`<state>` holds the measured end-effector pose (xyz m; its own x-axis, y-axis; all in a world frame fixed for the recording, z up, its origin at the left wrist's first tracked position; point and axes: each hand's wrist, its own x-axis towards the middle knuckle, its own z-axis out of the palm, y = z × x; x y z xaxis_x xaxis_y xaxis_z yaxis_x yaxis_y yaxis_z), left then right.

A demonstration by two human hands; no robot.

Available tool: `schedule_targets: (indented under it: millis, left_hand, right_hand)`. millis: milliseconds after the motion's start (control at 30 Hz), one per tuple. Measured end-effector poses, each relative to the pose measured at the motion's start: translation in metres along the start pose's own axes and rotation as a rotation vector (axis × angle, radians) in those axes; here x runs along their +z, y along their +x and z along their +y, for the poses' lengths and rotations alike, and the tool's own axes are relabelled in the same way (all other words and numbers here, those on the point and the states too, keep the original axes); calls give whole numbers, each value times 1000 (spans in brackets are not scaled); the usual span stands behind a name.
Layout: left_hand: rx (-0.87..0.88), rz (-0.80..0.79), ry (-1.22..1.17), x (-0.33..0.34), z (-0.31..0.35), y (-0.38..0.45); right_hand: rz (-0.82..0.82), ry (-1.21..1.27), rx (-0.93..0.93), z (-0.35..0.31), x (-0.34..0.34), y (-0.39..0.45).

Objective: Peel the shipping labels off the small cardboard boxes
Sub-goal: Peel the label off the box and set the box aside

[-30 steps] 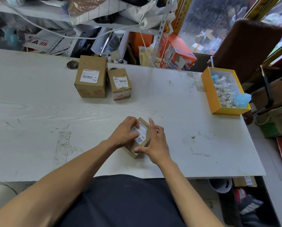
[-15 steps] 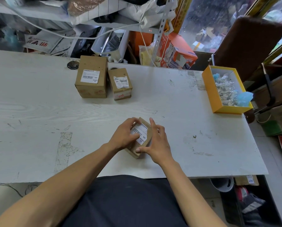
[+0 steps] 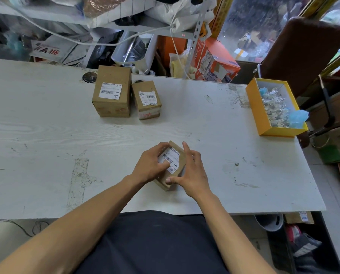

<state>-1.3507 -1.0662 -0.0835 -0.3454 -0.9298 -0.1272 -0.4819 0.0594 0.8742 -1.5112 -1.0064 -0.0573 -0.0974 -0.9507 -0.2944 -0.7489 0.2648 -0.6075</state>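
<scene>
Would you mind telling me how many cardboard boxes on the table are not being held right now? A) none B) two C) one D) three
B: a larger box and a smaller box stand side by side at the far part of the table, untouched, while the left hand and right hand hold a third box.

Bright, even daylight from the far-right window; soft shadows on the table (image 3: 46,135); wide-angle bending, slight edge blur.
</scene>
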Motion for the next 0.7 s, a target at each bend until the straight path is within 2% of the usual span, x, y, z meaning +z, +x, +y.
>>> schedule_targets:
  millis: [300, 700]
  left_hand:
    - [-57, -56, 5, -1, 7, 16]
    - [-158, -123, -166, -3, 13, 23]
  right_hand:
    - [-13, -1, -1, -2, -3, 1]
    - [-15, -3, 11, -2, -3, 1]
